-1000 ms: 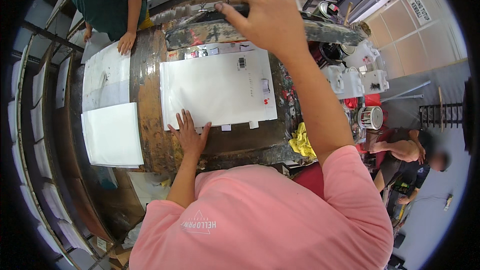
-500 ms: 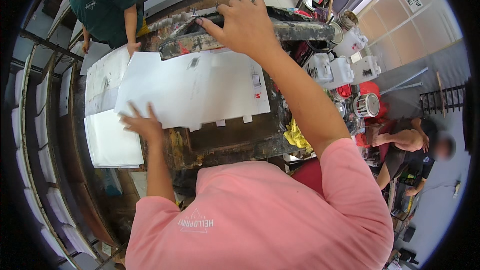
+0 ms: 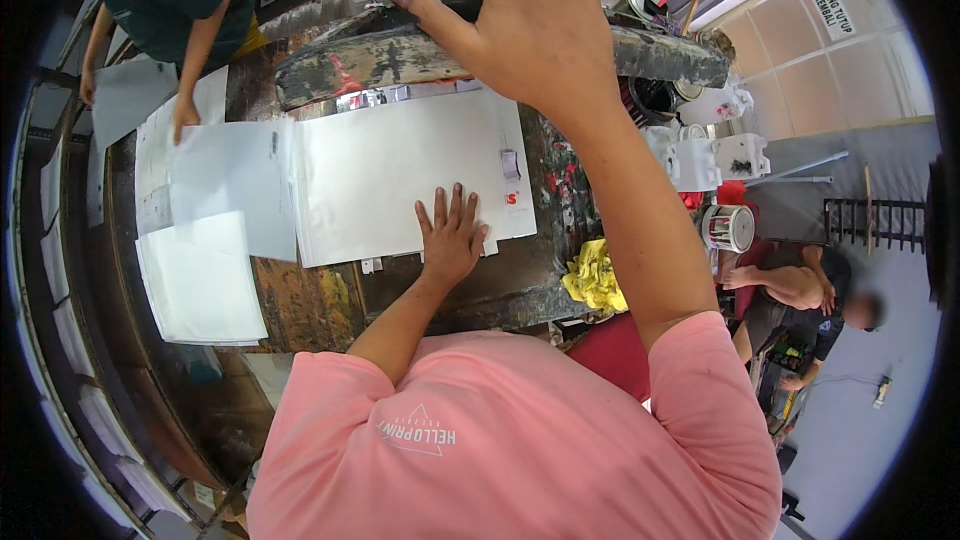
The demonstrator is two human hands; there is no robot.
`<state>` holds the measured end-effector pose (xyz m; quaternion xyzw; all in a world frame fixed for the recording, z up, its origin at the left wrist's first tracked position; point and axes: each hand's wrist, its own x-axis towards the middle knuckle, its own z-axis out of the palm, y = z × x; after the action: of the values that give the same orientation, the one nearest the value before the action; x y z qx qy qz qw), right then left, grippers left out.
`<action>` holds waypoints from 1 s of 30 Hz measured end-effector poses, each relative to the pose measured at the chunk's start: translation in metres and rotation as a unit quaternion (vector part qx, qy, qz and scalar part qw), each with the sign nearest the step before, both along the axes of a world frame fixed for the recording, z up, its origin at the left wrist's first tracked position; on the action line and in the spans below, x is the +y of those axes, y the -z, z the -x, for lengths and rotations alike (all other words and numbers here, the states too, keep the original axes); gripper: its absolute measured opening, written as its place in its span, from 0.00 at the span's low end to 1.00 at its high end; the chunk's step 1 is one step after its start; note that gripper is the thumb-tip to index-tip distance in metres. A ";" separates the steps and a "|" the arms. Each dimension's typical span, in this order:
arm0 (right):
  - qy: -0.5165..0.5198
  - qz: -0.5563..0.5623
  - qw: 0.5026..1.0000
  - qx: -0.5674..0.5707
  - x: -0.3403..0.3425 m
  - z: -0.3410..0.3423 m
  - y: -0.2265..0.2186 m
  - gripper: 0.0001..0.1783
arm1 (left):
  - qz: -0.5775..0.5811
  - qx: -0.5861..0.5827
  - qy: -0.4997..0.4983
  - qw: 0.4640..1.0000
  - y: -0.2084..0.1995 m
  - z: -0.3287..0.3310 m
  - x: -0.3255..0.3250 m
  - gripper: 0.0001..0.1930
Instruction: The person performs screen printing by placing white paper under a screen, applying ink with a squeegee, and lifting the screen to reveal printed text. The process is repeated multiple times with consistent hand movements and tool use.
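My left hand (image 3: pixel 453 238) lies flat with spread fingers on a white sheet of paper (image 3: pixel 370 170) on the work table. My right hand (image 3: pixel 525 35) grips the far side of an ink-stained frame (image 3: pixel 370 65), raised at a tilt above the paper; its fingertips are partly hidden behind the frame. Left of the sheet, a co-worker's hand (image 3: pixel 186 118) touches a loose white sheet (image 3: pixel 230 180), which overlaps the paper stack beneath. Nearer me, another stack of white paper (image 3: pixel 200 275) sits at the table's left end.
A crumpled yellow cloth (image 3: pixel 595 275) lies at the table's right edge. Beyond it stand white jugs (image 3: pixel 692 160) and a paint can (image 3: pixel 728 228). On the left are racks holding paper (image 3: pixel 110 420). A co-worker (image 3: pixel 165 5) stands far left; another person (image 3: pixel 810 290) sits at right.
The loose sheet has shifted left toward the co-worker, baring the paper below. My left hand has moved right onto that paper. My right hand still holds the raised frame.
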<state>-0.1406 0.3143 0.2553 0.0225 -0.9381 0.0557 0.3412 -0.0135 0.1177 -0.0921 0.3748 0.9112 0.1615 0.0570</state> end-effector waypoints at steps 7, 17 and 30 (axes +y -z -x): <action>0.020 -0.001 1.000 -0.011 -0.005 -0.007 0.000 0.34 | -0.013 0.026 0.002 1.000 0.001 -0.002 0.002 0.32; 0.003 0.005 0.999 -0.039 -0.010 -0.023 0.013 0.37 | -0.160 -0.065 -0.080 0.982 -0.037 0.004 0.004 0.33; -0.062 0.057 0.946 -0.313 -0.044 -0.171 0.236 0.26 | -0.555 -0.681 -0.347 0.329 -0.057 -0.009 -0.115 0.71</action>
<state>0.0307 0.2705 0.0196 0.0428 -0.9896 0.1345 0.0265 -0.0047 0.0027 -0.0354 -0.2713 0.3009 0.8337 0.3753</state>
